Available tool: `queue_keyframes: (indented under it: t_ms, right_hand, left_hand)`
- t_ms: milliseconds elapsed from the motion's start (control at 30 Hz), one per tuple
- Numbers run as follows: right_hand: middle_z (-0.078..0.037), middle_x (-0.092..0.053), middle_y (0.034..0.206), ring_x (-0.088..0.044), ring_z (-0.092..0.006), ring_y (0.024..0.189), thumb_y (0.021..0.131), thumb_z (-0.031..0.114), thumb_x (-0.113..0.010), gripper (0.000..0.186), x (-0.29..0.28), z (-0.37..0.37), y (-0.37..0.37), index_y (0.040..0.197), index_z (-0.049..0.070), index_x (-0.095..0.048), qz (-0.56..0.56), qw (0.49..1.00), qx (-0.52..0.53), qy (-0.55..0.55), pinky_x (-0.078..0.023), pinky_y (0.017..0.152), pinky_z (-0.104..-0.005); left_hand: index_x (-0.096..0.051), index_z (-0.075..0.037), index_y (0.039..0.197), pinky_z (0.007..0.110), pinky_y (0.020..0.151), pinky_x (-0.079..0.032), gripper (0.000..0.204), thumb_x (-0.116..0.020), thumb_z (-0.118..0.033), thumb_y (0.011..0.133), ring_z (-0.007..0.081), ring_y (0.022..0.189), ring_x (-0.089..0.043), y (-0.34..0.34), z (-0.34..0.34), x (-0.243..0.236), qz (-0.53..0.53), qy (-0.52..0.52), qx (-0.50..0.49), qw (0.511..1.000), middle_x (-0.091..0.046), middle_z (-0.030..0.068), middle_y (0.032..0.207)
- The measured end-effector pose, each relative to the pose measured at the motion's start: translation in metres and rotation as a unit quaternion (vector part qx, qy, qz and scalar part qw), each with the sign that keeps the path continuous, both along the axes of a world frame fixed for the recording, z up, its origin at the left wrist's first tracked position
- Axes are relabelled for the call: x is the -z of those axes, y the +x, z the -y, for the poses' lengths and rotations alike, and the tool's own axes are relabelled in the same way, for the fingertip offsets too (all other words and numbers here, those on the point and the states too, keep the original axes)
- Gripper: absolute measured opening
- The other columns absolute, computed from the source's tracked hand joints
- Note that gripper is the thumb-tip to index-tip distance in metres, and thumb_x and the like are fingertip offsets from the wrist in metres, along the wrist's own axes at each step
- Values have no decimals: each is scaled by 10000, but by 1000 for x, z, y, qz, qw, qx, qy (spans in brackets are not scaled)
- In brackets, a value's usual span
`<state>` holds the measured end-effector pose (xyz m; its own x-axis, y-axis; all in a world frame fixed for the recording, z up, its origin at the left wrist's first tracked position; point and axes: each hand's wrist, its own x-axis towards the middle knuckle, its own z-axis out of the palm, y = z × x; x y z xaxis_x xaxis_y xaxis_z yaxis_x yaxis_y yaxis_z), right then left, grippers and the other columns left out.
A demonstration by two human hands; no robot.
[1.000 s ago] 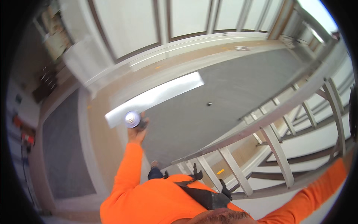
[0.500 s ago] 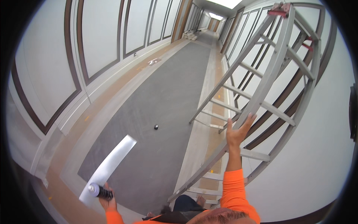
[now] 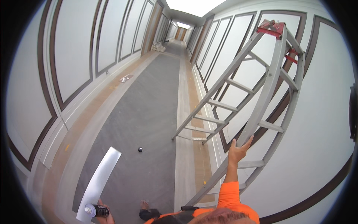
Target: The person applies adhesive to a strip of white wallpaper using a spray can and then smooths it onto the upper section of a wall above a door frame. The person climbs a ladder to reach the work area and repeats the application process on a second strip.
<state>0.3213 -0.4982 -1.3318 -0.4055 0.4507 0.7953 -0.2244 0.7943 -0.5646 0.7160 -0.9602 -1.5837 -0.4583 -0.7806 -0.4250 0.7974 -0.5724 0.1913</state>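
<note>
At the lower left my left hand [image 3: 106, 215] is closed round a spray can [image 3: 97, 210] with a pale nozzle and dark body, beside a long silvery flat strip [image 3: 100, 175] that appears held in the same hand. My right hand [image 3: 238, 150] grips a side rail of an aluminium stepladder [image 3: 278, 67] with a red top, standing at the right along the wall. Below, one bare foot [image 3: 144, 205] is visible on the grey floor covering [image 3: 149, 112]. A small dark round object [image 3: 140, 149] lies on that covering.
A long corridor runs ahead, with white panelled walls [image 3: 71, 56] trimmed in brown and grey. Pale and tan strips border the grey covering. A crumpled light item [image 3: 126, 77] lies by the left edge, and pale bundles [image 3: 158, 48] sit farther along the left.
The view has swung up and round to face along the corridor. My right hand has come onto the ladder rail; my left hand, with can and strip, now sits lower in view.
</note>
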Motion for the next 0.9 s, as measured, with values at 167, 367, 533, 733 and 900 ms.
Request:
queue_keyframes:
  t_ms: [167, 367, 533, 733, 900]
  right_hand:
    - [-245, -439, 1471, -462, -408, 1339, 791, 66, -761, 893, 6, 6, -2, 1540, 85, -276, -2, 996, 89, -8, -426, 1075, -447]
    - [-237, -399, 1511, -404, -405, 1390, 827, 61, -721, 830, 5, 18, -15, 1531, 54, -280, 8, 985, 171, -8, -352, 1136, -451]
    - [-238, -382, 1521, -401, -395, 1392, 851, 148, -743, 778, 0, 16, -25, 1499, 24, -330, 30, 971, 238, -2, -359, 1133, -453]
    - [-241, -449, 1450, -462, -387, 1332, 899, 292, -730, 718, -12, 16, -38, 1452, -14, -389, -5, 936, 348, -43, -425, 1076, -443]
    - [-228, -555, 1336, -552, -352, 1237, 947, 257, -677, 556, -30, 88, -86, 1369, -49, -484, -119, 935, 333, 29, -462, 1025, -413]
  left_hand:
    - [-529, -10, 1320, 423, 760, -547, 382, -520, -229, 1007, 327, 1130, -595, -93, 78, 29, -31, 16, 65, 997, -515, 264, 1411]
    - [-449, 43, 1366, 498, 943, -492, 416, -498, -182, 1021, 370, 1241, -541, -205, 173, -15, -115, -15, 86, 990, -392, 236, 1532]
    - [-445, 64, 1368, 493, 943, -467, 435, -491, -187, 1016, 375, 1259, -521, -298, 236, 25, -177, 0, 150, 973, -395, 239, 1530]
    - [-464, 79, 1342, 507, 895, -475, 454, -518, -220, 1004, 373, 1336, -484, -436, 274, -18, -193, 24, 211, 958, -476, 247, 1462]
    - [-463, 71, 1341, 520, 892, -469, 460, -547, -218, 993, 376, 1385, -438, -535, 308, -43, -193, 20, 236, 952, -489, 248, 1445]
